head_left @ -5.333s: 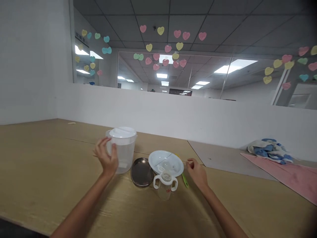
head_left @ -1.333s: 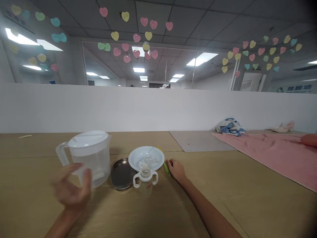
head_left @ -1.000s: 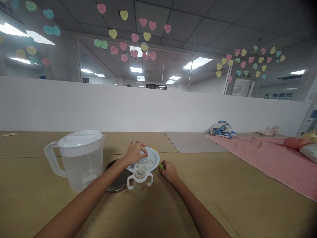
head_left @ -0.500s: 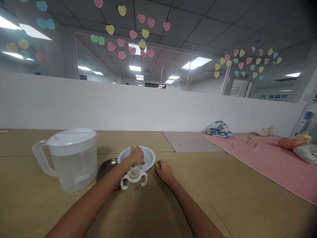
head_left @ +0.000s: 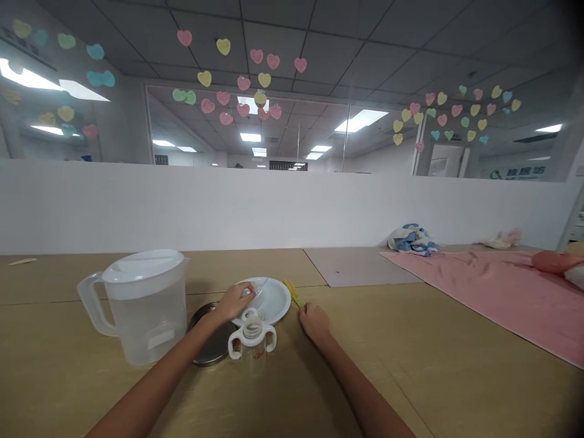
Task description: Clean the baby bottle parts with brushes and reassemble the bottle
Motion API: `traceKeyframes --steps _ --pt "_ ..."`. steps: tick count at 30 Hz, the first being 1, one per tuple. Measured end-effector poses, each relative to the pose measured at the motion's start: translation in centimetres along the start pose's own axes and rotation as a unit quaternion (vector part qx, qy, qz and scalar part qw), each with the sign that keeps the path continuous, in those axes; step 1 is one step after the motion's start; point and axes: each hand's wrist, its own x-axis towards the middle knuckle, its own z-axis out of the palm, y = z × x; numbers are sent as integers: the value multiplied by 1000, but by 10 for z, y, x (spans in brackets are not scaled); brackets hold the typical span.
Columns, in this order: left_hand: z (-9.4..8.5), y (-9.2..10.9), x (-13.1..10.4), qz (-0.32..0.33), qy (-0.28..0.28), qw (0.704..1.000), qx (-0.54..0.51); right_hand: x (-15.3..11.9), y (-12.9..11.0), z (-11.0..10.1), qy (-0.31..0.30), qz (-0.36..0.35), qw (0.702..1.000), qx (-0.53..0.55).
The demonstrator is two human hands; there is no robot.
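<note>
My left hand (head_left: 233, 302) is closed on a small clear part (head_left: 247, 292) above the white plate (head_left: 283, 295); its exact kind is hard to make out. Other clear pieces lie on that plate. My right hand (head_left: 314, 321), right of the plate, grips the green handle of a brush (head_left: 297, 301) whose yellow head points away from me beside the rim. In front of the plate stands an open clear baby bottle (head_left: 253, 354) with white handles. A round metal dish (head_left: 210, 354) sits partly beneath my left forearm.
A large clear pitcher (head_left: 152, 316) with a white lid stands at the left. On the right lies a pink cloth (head_left: 493, 292), with a crumpled blue and white cloth (head_left: 412, 239) behind it. A white wall (head_left: 274, 207) bounds the table at the back.
My left hand has drawn back to the left and lifted a clear part from the plate. The right hand has shifted slightly right with the brush, whose yellow head shows more. The view has tilted up.
</note>
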Motion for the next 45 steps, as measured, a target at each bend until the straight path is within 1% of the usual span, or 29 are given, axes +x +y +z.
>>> traceKeyframes --steps 3,7,9,11,13,15,17,19,20,22,25,28,30,32,35,37,39,41,43,45 --pt "3 0 1 -4 30 994 -103 -2 -2 -2 0 19 1000 -3" --pt "5 -4 2 -32 63 987 -143 -2 -4 -10 9 38 999 -2" --pt "3 -6 -1 -40 82 980 -176 -2 -5 -16 35 42 998 8" --pt "1 -7 -6 -44 112 974 -193 -4 -8 -23 77 32 996 27" --pt "0 -6 -12 -47 149 969 -190 -9 -13 -28 114 5 993 43" --pt "-1 -5 -19 -55 180 963 -191 -16 -20 -29 125 -41 991 40" --pt "0 -3 -26 -69 197 957 -202 -24 -28 -28 121 -117 985 25" --pt "2 -1 -30 -75 199 953 -214 -31 -34 -25 111 -198 974 12" --pt "4 1 -32 -75 199 952 -221 -33 -37 -24 106 -224 969 8" --pt "6 5 -34 -70 203 947 -239 -35 -41 -22 98 -232 968 4" --pt "9 10 -38 -69 204 941 -261 -34 -42 -24 98 -181 979 -3" --pt "10 13 -43 -74 194 945 -253 -33 -38 -27 119 -145 982 5" --pt "11 13 -46 -68 196 946 -249 -35 -36 -26 125 -161 979 20" --pt "12 11 -48 -64 203 944 -251 -37 -36 -24 121 -193 973 30" --pt "15 8 -49 -80 211 944 -241 -40 -38 -19 111 -216 970 27" --pt "16 6 -49 -85 231 946 -211 -41 -38 -17 111 -217 970 17" --pt "16 5 -48 -79 266 946 -170 -39 -38 -17 118 -223 968 -2" --pt "15 4 -48 -73 303 939 -147 -38 -36 -18 121 -242 962 -35" --pt "13 3 -48 -74 325 931 -152 -36 -34 -19 117 -265 955 -68" --pt "12 1 -47 -81 323 927 -176 -35 -32 -19 120 -280 950 -74"
